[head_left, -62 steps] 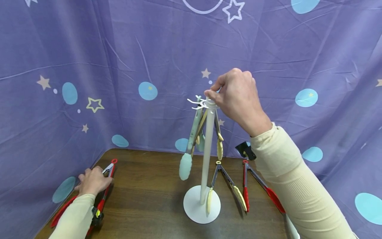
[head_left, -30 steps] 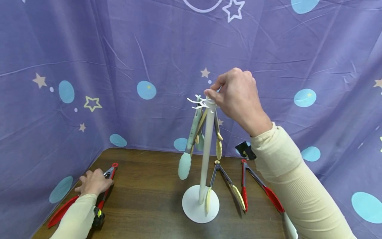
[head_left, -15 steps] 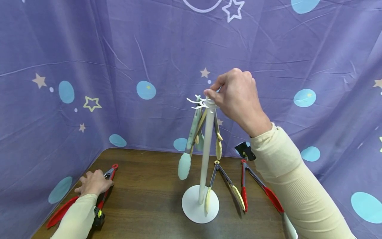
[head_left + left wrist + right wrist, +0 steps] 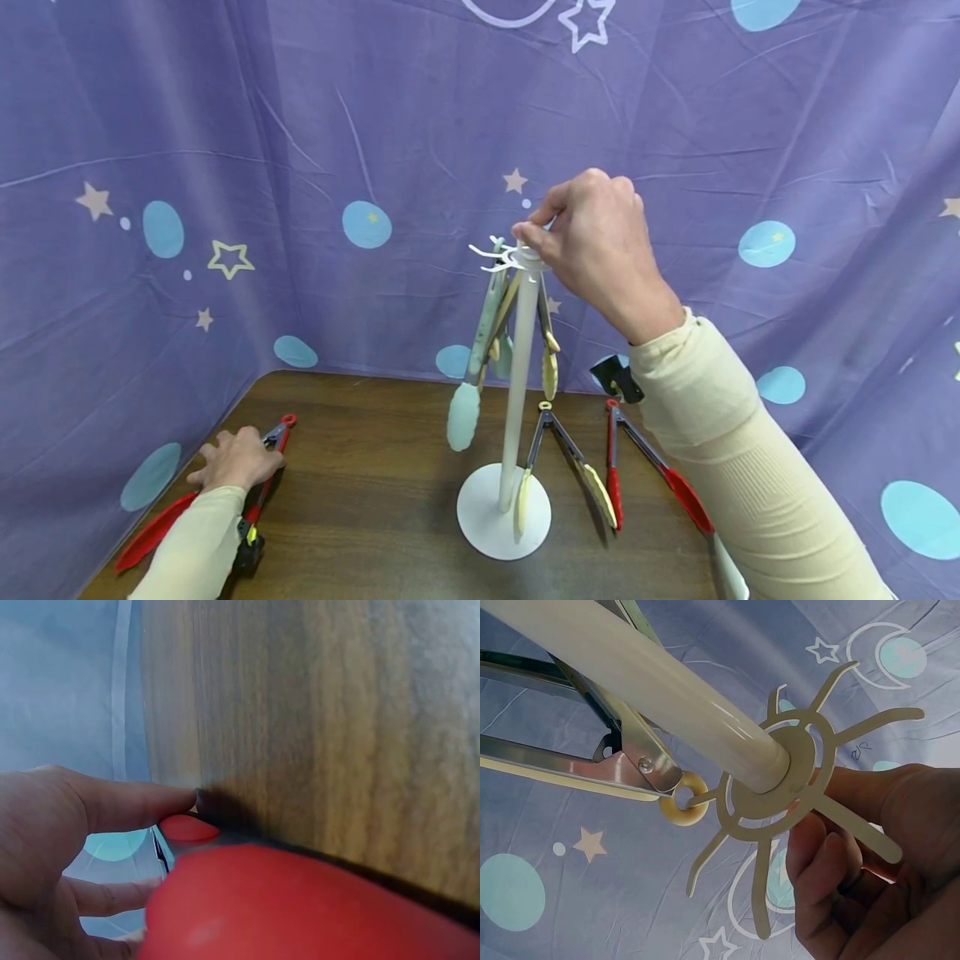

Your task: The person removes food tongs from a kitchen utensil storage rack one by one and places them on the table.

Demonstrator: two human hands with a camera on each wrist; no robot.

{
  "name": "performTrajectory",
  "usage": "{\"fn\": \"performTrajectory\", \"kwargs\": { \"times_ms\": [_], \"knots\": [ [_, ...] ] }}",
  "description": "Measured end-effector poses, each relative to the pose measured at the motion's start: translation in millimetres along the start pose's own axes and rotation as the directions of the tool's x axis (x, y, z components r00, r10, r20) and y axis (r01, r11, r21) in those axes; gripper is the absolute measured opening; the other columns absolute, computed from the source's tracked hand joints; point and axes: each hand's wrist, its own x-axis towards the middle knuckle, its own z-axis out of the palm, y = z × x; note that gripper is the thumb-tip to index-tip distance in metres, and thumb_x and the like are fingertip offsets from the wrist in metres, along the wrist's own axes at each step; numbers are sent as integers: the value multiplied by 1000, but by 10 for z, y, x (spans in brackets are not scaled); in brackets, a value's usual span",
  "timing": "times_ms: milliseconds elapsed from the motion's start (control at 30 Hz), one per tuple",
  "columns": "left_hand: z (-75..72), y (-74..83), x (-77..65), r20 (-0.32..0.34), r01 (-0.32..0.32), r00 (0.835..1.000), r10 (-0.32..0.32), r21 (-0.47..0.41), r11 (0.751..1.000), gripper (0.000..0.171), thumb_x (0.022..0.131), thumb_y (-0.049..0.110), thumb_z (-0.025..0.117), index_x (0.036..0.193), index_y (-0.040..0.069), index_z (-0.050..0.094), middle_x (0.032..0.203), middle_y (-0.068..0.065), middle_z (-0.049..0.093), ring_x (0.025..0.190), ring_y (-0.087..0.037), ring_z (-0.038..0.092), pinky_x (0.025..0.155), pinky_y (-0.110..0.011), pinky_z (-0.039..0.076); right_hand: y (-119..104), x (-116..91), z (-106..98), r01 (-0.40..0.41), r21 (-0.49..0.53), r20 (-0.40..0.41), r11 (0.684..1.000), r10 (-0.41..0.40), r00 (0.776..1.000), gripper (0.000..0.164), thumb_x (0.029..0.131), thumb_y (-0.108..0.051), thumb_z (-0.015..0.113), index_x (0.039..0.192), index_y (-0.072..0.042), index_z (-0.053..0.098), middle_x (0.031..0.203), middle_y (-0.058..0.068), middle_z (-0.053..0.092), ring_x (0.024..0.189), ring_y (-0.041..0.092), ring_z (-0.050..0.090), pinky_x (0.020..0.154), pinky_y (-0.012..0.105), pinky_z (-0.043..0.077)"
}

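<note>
My right hand (image 4: 596, 237) pinches the top of a white hanging stand (image 4: 517, 375) with a ring of hooks (image 4: 739, 814). A pair of mint-green tongs (image 4: 465, 417) and cream-yellow tongs (image 4: 551, 375) hang from it. One hook passes through a cream ring (image 4: 684, 799) in the right wrist view. At the table's left side, my left hand (image 4: 236, 461) holds red tongs (image 4: 153, 533) with the arms spread apart. Thumb and fingers lie on either side of them, and the forearm partly hides them. A red head (image 4: 277, 907) fills the lower left wrist view.
Yellow tongs (image 4: 592, 487) lie spread, overlapping the stand's round base (image 4: 502, 542). To their right are more red tongs (image 4: 686, 496), and a white end (image 4: 727, 567) shows beside the right sleeve. The wooden table (image 4: 360, 517) meets a purple curtain (image 4: 420, 125) behind.
Since the oldest frame, my left hand and the red tongs have shifted slightly toward me. The right hand keeps its pinch at the stand's top.
</note>
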Motion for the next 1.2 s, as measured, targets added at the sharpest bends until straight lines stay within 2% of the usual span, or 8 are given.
{"fn": "performTrajectory", "kwargs": {
  "times_ms": [267,500,767,867,1000,1200],
  "knots": [
    [-14,-5,-21,4,6,1000,-6,6,1000,33,79,23,73,89,-4,58,114,-53,34,111,-79,22,85,-89,22,-37,1,-7,-31,-15,17,999,31,999,18,87,-24,82,86,-6,81,72,9,74,72,30,71,76,49,54],
    [-12,3,-52,-12,23,1000,-23,22,999,48,79,32,81,94,-8,60,115,-53,35,111,-76,26,85,-84,27,-54,-6,5,-48,-31,22,998,49,999,17,87,-25,82,87,-8,81,78,9,75,73,29,72,73,47,54],
    [-50,29,-72,-43,37,998,-37,8,999,51,81,34,81,94,-9,57,115,-53,32,114,-76,24,88,-85,24,-70,-13,9,-51,-35,14,998,51,999,17,87,-25,82,87,-8,81,79,8,76,74,29,72,72,48,54],
    [-82,59,-96,-70,18,997,-18,-1,1000,53,80,35,81,94,-9,57,117,-53,32,116,-76,22,88,-86,22,-75,-15,10,-55,-39,12,998,55,998,16,87,-25,82,87,-9,81,79,8,76,75,29,72,73,49,54],
    [-139,128,-141,-111,-24,994,23,-10,1000,58,82,35,79,104,-11,54,118,-52,33,116,-76,23,86,-85,23,-73,-15,11,-51,-38,6,998,52,999,15,87,-24,82,86,-9,81,80,8,76,76,29,72,73,48,54],
    [-214,253,-214,-176,-97,980,94,-3,995,60,84,38,77,109,-12,54,117,-50,36,114,-74,28,81,-83,28,-61,-11,5,-30,-25,5,999,30,1000,14,87,-21,81,86,-7,81,80,9,76,75,29,73,75,48,54]
  ]
}}
